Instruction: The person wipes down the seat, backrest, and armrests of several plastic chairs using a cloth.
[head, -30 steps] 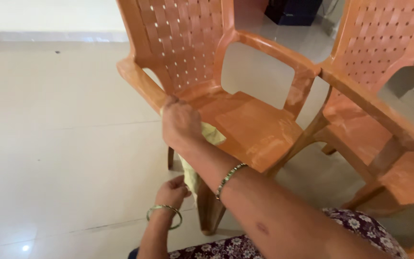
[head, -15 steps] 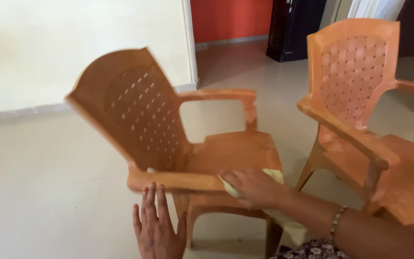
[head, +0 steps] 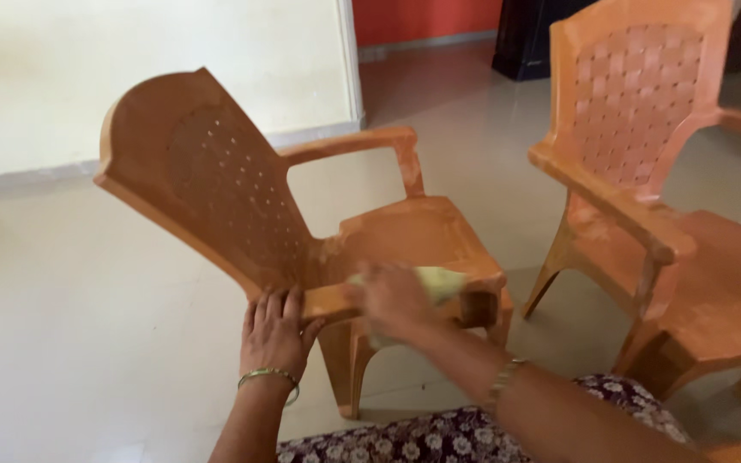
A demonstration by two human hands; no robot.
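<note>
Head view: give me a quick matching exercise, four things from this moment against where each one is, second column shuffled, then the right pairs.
Things
1. left hand
2. right hand
3. yellow-green cloth
4. second orange chair

Places
A. standing on the floor at the right of the picture
B. pressed on the cloth on the near armrest, blurred
C. gripping the near armrest where it meets the backrest of the near orange chair
D. lying on the near armrest under a hand

Pairs: 1-C, 2-B, 3-D, 4-A
</note>
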